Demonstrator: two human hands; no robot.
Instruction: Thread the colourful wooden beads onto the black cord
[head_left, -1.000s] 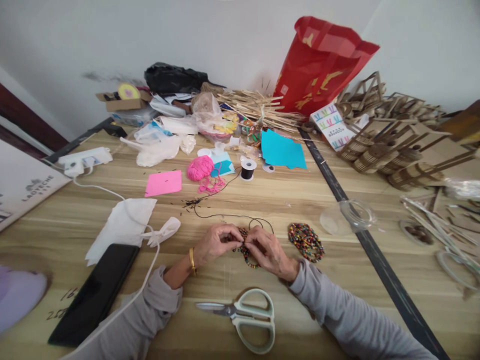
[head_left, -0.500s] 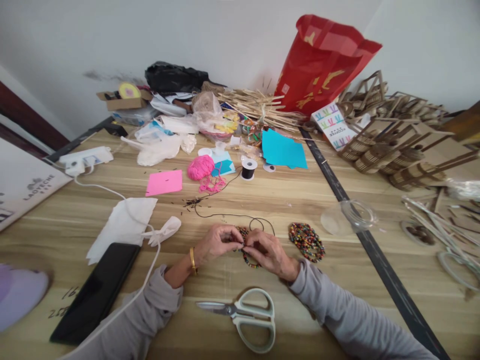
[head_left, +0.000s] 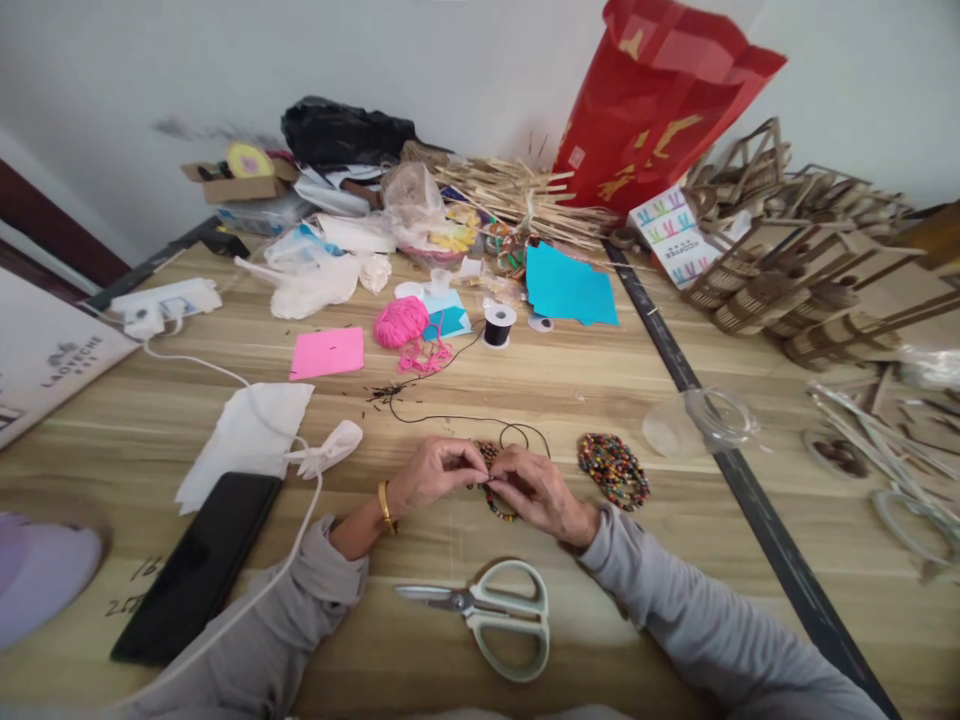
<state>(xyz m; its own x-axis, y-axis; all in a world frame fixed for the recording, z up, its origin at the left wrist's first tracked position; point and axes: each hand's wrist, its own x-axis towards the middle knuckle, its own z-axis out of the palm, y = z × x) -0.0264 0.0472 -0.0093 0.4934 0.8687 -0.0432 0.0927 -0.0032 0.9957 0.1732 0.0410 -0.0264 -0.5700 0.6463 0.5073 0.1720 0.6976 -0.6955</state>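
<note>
A: Hands?
B: Left hand (head_left: 433, 478) and right hand (head_left: 538, 488) meet, each pinching thumb to finger on something tiny and dark; probably the black cord (head_left: 442, 418).
A: Beads?
B: Beaded strand (head_left: 501, 508) is on the table right under the fingers, partly hidden. Second bead bundle (head_left: 613, 470) lies apart, beyond the right hand.
A: Progress?
B: Beads look strung already. I'd call this mid-knot, judging by the pinch. Cord trails back to the spool (head_left: 498, 326), so cutting looks left to do; scissors (head_left: 510, 622) lie untouched nearby.
A: Containers?
B: Clear plastic container (head_left: 660, 428), contents unclear. Small dish (head_left: 811, 452) farther right, brown lumps (head_left: 846, 458) inside. Cardboard box (head_left: 255, 188), back left: yellow roll (head_left: 250, 160) plus dark items. Red bag (head_left: 660, 110) at the back, inside not visible.
</note>
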